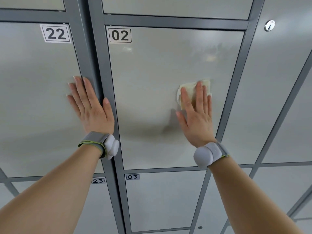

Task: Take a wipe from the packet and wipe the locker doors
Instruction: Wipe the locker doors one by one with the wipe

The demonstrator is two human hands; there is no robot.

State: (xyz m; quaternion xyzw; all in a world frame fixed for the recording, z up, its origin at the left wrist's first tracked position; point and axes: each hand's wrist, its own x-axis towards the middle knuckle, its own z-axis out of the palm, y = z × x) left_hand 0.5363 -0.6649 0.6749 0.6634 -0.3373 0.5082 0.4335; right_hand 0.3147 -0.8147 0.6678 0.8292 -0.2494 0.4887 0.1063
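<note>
Since the wipe [190, 92] is pressed under the straight fingers of the right hand [196, 119] on the right side of door 02 [152, 78], I'd guess the leftover panel lies leftward; left hand [92, 108] rests flat on door 22 [33, 98].

a crumpled pale wipe [194, 92] lies flat on grey locker door 02 [152, 98], right of centre.

Fittings & wearables.
Nr labels 22 [55, 33], 02 [119, 35], 03 [132, 176], 23 [98, 180]; round silver lock [269, 25] top R; dk grey frame [168, 21]; L wrist band [94, 142] & R wrist band [219, 149], grey w/ white pods.
</note>
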